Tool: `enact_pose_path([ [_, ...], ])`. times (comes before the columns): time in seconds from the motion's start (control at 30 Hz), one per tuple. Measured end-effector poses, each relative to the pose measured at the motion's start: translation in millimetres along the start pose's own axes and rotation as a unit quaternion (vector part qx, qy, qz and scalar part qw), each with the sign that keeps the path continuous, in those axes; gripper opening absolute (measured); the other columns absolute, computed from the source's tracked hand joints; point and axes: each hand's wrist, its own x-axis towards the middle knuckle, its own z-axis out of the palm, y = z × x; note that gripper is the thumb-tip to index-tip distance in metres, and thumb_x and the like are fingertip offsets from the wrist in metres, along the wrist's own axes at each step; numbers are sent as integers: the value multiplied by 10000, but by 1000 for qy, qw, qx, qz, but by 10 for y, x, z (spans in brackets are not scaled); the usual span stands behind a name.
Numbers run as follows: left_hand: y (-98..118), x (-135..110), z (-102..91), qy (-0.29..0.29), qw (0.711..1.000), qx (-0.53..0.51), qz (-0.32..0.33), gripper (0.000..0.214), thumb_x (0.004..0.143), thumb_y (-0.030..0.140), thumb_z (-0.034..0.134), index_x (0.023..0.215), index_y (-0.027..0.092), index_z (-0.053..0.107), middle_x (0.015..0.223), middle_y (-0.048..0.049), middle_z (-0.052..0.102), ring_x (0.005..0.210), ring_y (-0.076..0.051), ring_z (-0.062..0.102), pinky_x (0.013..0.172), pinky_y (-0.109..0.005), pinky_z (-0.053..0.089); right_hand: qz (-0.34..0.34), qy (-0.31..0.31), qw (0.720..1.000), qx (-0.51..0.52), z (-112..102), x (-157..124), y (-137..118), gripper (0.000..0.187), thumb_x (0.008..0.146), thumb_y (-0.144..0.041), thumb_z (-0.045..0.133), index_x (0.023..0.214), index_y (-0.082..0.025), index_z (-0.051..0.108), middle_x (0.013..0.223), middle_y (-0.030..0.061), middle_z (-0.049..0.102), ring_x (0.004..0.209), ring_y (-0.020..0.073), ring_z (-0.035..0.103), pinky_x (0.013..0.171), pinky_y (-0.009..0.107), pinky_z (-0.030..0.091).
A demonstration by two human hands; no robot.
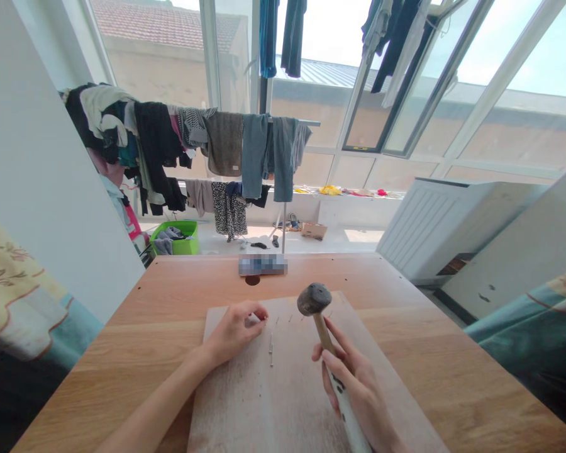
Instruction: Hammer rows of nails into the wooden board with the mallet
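Observation:
My right hand (356,390) grips the light handle of a rubber-headed mallet (314,298), whose dark head is raised just above a pale wooden board (245,402). My left hand (236,330) rests on the board with thumb and fingers pinched on a small nail (264,321) at the board's far part. Two loose nails (270,349) lie on the board between my hands. More small nails stand in a row near the board's far edge.
The board lies on a wooden table (136,340) with a round hole (252,280) near its far edge. Beyond stand a clothes rack with hanging laundry (226,151), a green basket (177,238), and white panels (434,220) at the right.

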Motion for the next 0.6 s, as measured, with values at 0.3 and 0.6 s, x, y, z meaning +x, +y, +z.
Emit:
enact_pose_path([
  [0.3,-28,-10,29,3,1000,6,14,206,788,145,626,979,200,683,872,-19,739,833,-177,693,825,-280,522,27,-59,998,-1,31,-14,-150,613,913,-510,651,1469,-285,523,877,18,659,334,30,454,260,159,373],
  [0.6,-15,-14,36,10,999,-17,42,245,786,95,630,1007,196,659,808,8,723,747,-154,665,759,-251,502,36,-135,990,-10,389,45,-104,622,935,-491,630,1501,-288,469,868,-1,648,333,28,495,276,142,359],
])
